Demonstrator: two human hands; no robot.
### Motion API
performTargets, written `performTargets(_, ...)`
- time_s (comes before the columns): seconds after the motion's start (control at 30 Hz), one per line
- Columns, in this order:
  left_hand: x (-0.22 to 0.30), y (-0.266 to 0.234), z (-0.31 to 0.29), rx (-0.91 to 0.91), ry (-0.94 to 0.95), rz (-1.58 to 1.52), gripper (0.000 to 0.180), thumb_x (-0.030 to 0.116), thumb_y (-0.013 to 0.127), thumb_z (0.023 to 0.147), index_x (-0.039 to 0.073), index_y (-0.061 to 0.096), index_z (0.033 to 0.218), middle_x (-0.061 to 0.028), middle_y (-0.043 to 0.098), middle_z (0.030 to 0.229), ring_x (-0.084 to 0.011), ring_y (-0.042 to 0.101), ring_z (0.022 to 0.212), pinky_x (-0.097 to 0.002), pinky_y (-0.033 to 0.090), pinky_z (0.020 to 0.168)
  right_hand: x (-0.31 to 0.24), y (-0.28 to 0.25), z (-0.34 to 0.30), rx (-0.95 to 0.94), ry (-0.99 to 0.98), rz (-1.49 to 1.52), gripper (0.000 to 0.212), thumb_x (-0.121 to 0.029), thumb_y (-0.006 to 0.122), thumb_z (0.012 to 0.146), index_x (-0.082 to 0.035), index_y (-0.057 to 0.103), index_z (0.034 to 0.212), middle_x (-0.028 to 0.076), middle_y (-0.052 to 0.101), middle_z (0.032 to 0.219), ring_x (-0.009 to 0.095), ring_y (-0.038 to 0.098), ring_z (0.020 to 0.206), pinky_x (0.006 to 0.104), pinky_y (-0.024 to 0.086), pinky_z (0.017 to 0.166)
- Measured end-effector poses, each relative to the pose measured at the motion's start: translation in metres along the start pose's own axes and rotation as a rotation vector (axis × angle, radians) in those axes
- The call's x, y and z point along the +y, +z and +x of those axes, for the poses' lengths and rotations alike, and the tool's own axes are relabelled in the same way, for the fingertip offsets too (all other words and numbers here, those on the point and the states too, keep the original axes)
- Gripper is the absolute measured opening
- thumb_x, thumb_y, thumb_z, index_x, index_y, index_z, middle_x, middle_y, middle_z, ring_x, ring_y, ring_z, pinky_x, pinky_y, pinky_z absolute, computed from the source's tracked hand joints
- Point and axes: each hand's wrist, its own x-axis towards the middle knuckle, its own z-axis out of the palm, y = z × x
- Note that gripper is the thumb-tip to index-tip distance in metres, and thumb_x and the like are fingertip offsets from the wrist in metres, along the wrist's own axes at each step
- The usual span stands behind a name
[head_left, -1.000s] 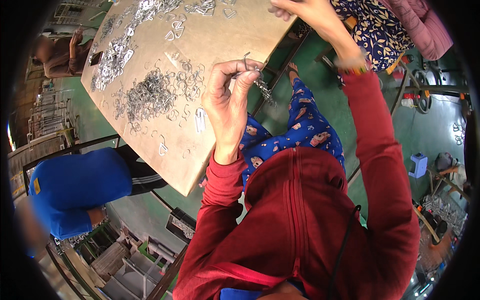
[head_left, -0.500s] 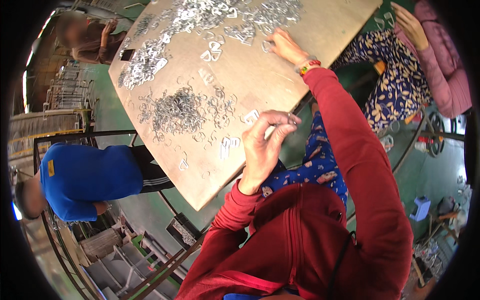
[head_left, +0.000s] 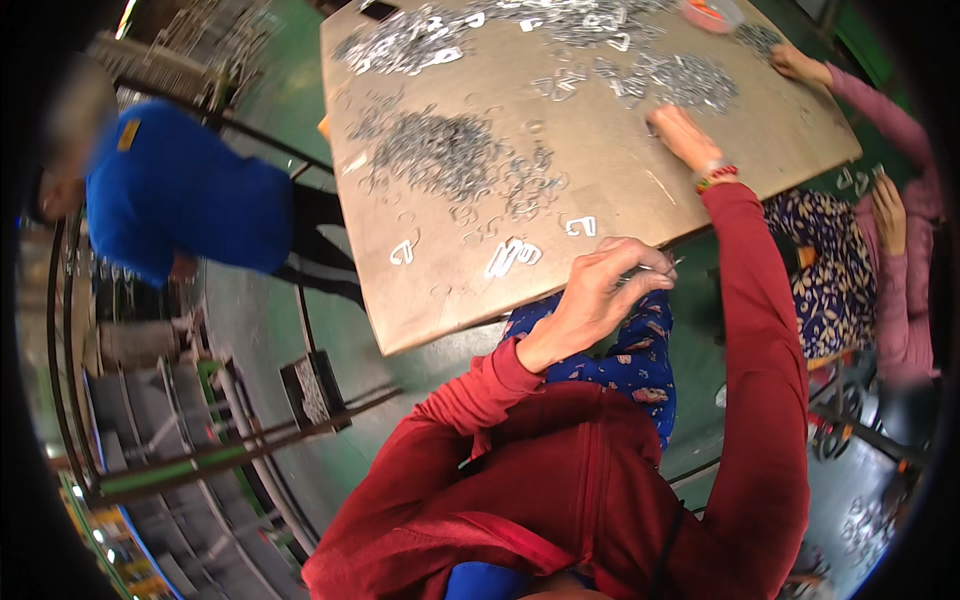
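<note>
My left hand (head_left: 603, 297) is raised over my lap just off the table's near edge. Its thumb and forefinger pinch a small metal piece (head_left: 672, 262), mostly covered by the fingers. Farther right, my right hand (head_left: 684, 138) rests low over the tabletop with fingers curled together. Whatever its fingertips hold is too small and covered to make out. Beyond it lies a pile of shiny metal links (head_left: 690, 80). Left of my hands spreads a heap of small curved wire rings (head_left: 435, 150). Several flat loop-shaped links (head_left: 513, 257) lie near the table's front edge.
More metal links (head_left: 405, 42) cover the far side of the table (head_left: 590, 165). A bowl (head_left: 712, 14) holds something orange at the back. A person in pink (head_left: 905, 280) sits at the right; another in blue (head_left: 190, 190) stands at the left by a metal frame.
The view has turned and shifted, so the table sits differently. My right hand has drawn back slightly from the links beside it. My left hand keeps its pinch near the table edge.
</note>
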Motion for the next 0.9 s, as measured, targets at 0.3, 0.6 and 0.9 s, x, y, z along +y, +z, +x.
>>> performTargets(0.3,0.002,-0.007,-0.024,0.1,-0.027,0.002,0.007,0.002,0.063,0.08,0.0,0.058,0.085,-0.0082,0.065,0.083,-0.016,0.064,0.077,-0.0265,0.05,0.066,-0.03,0.002,-0.012,-0.062,0.044,-0.334,0.037,0.0,0.047,0.079,-0.001,0.047,0.116,0.018,0.057,0.088,0.033,0.056,0.087,0.0394,0.047,0.077)
performTargets(0.6,-0.007,-0.01,-0.031,0.15,-0.014,-0.008,0.01,0.004,0.066,0.078,0.0,0.06,0.085,-0.0087,0.066,0.081,-0.0178,0.065,0.077,-0.0273,0.05,0.067,-0.193,-0.1,-0.131,0.376,0.443,1.085,0.024,0.005,0.062,0.078,0.005,0.062,0.101,0.005,0.062,0.083,0.01,0.06,0.07,0.0206,0.049,0.062)
performTargets(0.9,-0.008,-0.004,-0.031,0.136,-0.019,0.079,0.014,0.008,0.069,0.075,0.003,0.061,0.085,-0.0084,0.065,0.078,-0.0223,0.064,0.077,-0.0319,0.049,0.068,-0.23,-0.108,-0.148,0.585,0.334,1.152,0.026,0.011,0.061,0.077,0.006,0.062,0.102,0.008,0.06,0.088,0.01,0.057,0.068,0.0195,0.047,0.06)
